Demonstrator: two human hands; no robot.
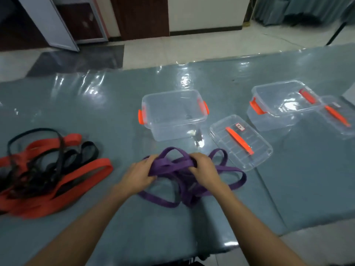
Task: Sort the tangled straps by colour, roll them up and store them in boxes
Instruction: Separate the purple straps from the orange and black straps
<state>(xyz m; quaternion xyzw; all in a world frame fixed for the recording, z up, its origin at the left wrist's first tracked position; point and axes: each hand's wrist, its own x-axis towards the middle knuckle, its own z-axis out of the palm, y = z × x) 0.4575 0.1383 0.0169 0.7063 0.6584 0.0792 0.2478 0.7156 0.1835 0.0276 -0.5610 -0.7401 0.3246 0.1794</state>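
Though tangled, purple strap (167, 167) (in hands (140, 174) (205, 169))

- Bench (96, 237) — grey-blue, under a glossy clear sheet that catches white glare near its far edge.
- Floor (192, 48) of pale tiles beyond that edge, with a dark grey patch (80, 58) at the left.
- White wall (207, 12) with dark skirting — a dark wooden panel (142, 16) beside it.
- Teal curtains (299, 8) beyond the far right corner.
- Grey-framed board (48, 22), tilted, far left.
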